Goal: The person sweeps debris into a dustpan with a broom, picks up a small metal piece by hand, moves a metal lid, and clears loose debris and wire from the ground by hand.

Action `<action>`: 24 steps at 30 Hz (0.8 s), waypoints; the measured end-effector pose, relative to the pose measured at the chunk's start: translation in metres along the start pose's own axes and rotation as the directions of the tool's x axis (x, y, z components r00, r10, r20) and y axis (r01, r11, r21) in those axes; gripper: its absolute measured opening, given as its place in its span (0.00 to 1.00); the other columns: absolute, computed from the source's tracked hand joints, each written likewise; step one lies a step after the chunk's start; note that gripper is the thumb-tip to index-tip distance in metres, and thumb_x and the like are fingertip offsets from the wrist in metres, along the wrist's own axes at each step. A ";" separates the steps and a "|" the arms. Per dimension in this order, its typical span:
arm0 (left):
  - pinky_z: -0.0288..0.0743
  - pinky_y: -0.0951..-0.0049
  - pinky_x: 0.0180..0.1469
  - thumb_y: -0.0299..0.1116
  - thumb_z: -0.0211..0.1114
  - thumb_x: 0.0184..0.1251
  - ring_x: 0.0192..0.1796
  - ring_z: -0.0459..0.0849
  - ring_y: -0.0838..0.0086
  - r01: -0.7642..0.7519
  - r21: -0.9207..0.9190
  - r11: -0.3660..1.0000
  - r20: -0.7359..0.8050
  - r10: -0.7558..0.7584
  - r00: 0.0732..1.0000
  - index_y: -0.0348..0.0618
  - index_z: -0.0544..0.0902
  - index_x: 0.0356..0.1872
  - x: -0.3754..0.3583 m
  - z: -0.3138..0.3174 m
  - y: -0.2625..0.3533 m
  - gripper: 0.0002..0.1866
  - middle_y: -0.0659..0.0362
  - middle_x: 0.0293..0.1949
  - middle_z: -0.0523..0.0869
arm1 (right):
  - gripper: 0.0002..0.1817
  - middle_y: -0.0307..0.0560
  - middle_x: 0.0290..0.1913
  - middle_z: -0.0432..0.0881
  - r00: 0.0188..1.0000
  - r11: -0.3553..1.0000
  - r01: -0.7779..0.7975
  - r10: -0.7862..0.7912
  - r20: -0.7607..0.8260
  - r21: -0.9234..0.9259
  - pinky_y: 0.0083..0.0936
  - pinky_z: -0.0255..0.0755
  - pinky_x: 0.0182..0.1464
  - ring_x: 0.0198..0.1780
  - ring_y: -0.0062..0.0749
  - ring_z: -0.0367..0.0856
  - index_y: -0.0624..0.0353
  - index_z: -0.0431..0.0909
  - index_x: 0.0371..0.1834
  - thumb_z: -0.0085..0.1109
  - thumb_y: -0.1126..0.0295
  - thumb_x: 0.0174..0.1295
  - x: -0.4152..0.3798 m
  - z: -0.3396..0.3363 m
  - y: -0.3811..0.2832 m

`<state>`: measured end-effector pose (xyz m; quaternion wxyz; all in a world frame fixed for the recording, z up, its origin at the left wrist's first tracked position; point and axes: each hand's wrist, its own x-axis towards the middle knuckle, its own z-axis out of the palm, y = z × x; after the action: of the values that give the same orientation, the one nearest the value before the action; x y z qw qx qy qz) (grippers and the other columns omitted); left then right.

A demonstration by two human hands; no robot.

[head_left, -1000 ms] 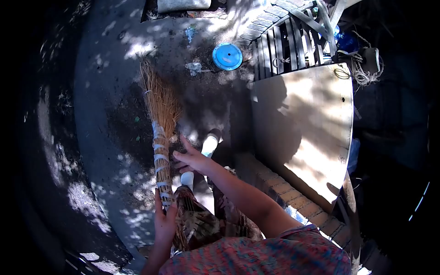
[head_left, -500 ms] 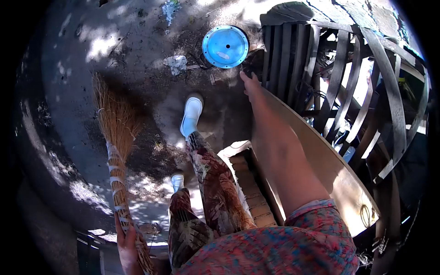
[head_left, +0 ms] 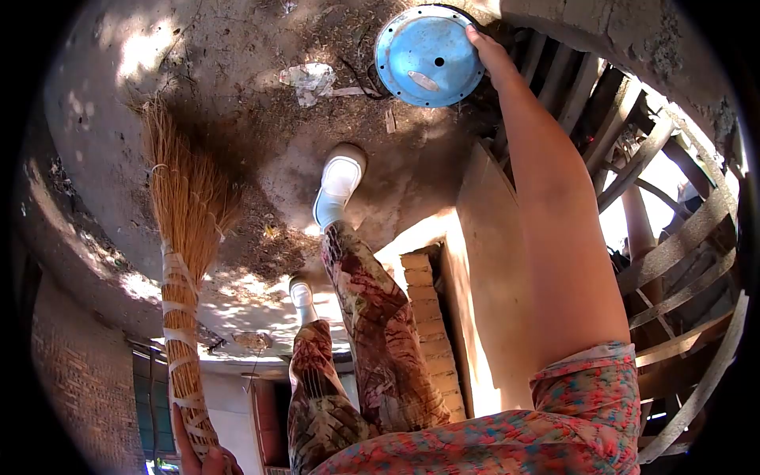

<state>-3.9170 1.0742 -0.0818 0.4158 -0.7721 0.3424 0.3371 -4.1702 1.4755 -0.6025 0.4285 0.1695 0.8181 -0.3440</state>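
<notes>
One blue lid [head_left: 431,59] is showing ahead of the shoes [head_left: 342,174], beside the slats [head_left: 584,93]; whether lifted, cannot tell. Right hand [head_left: 492,60] is touching its rim; finger closure below is hidden. Thumb above, fingers beneath would likely be holding it steadiest. Left hand [head_left: 212,462] is gripping the broom [head_left: 186,206] by its bound handle, sensibly angling the bristles clear of the shoes.

Head view, facing forward and down.
It looks from close above the shirt [head_left: 491,445], past the trousers [head_left: 368,305], to the ground [head_left: 273,170].
</notes>
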 end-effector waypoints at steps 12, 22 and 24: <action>0.63 0.82 0.20 0.22 0.54 0.62 0.25 0.72 0.80 -0.473 0.252 0.844 0.112 0.460 0.881 0.44 0.64 0.66 0.004 -0.026 -0.004 0.28 0.53 0.37 0.78 | 0.40 0.54 0.46 0.77 0.956 0.967 0.246 -0.232 -0.181 0.061 0.33 0.72 0.50 0.48 0.38 0.77 0.66 0.70 0.51 0.75 0.48 0.42 -0.106 0.037 -0.032; 0.73 0.75 0.29 0.20 0.57 0.61 0.35 0.79 0.70 -0.479 0.271 0.835 0.118 0.465 0.877 0.35 0.79 0.49 0.013 -0.044 -0.031 0.14 0.40 0.59 0.72 | 0.52 0.57 0.54 0.75 0.986 0.995 0.079 -0.068 0.150 -0.066 0.35 0.71 0.55 0.55 0.42 0.75 0.66 0.64 0.60 0.81 0.55 0.31 -0.126 0.036 -0.070; 0.71 0.76 0.27 0.21 0.57 0.62 0.33 0.78 0.73 0.014 -0.228 0.974 0.108 0.011 0.994 0.36 0.77 0.53 0.014 -0.044 -0.027 0.17 0.42 0.57 0.74 | 0.43 0.56 0.52 0.78 0.994 0.996 0.087 -0.088 0.069 0.013 0.36 0.73 0.53 0.52 0.44 0.77 0.65 0.72 0.55 0.81 0.61 0.32 -0.128 0.037 -0.072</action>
<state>-3.8777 1.0439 -0.0631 0.3426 -0.7955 0.2777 0.4157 -4.1162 1.4007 -0.4819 0.4406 0.1236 0.8075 -0.3723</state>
